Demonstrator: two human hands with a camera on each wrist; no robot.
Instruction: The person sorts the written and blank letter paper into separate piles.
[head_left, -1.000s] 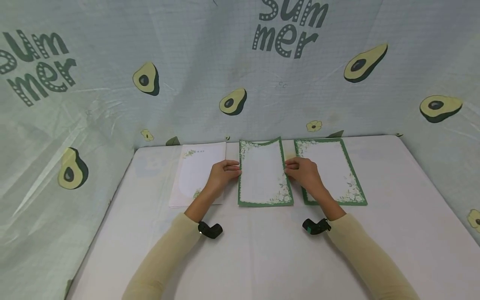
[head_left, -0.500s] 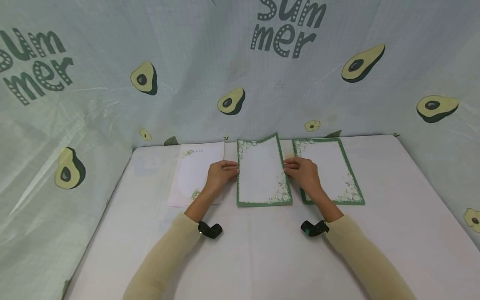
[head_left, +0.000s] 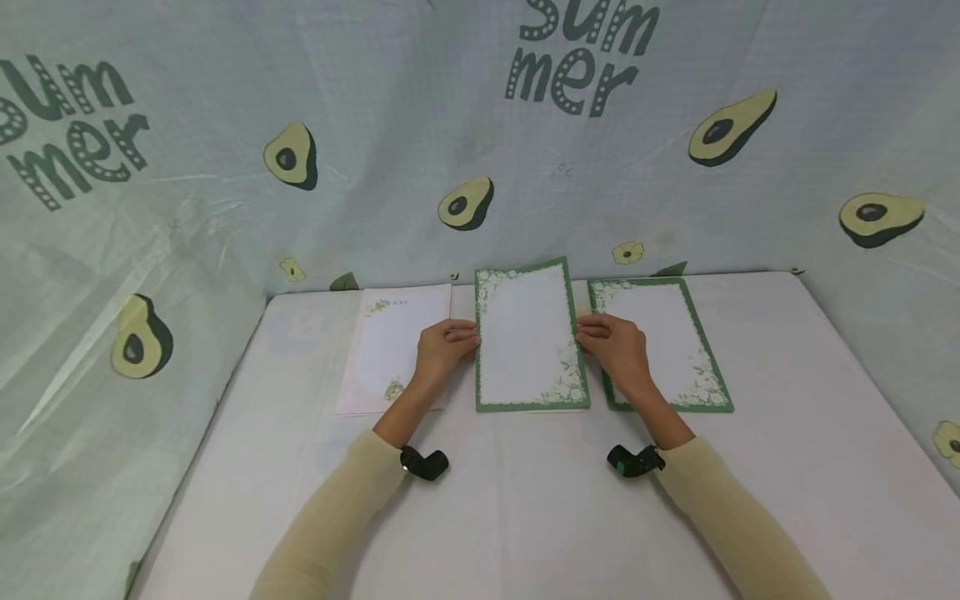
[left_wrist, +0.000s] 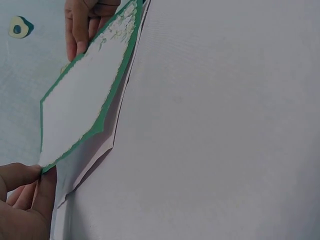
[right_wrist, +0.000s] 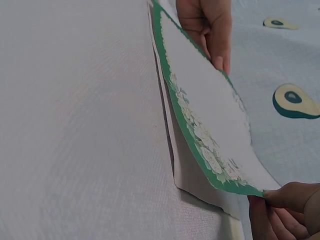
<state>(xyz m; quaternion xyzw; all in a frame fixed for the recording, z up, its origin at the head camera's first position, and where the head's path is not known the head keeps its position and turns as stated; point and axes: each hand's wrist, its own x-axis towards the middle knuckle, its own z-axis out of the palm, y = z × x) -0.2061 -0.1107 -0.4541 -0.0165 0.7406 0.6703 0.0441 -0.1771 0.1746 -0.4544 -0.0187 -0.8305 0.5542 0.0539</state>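
Observation:
A white sheet of paper with a green floral border (head_left: 528, 342) is held by both hands at the middle of the table. My left hand (head_left: 442, 350) pinches its left edge between thumb and fingers, plainly seen in the left wrist view. On the opposite edge, my right hand (head_left: 617, 348) pinches the paper the same way. The sheet bows and is lifted off what lies below. Under it, a pale sheet or stack (right_wrist: 192, 175) shows in the right wrist view; most of that is hidden.
To the left lies a pale sheet with small floral prints (head_left: 393, 333), partly behind my left hand. Another green-bordered sheet (head_left: 660, 333) lies on the right, partly covered by my right hand. The white-covered table (head_left: 510, 508) meets an avocado-print cloth (head_left: 375, 208) behind.
The held sheet has risen at its far edge and straightened somewhat. A pale strip shows below its near edge. My right hand has shifted slightly right; both hands keep their grip.

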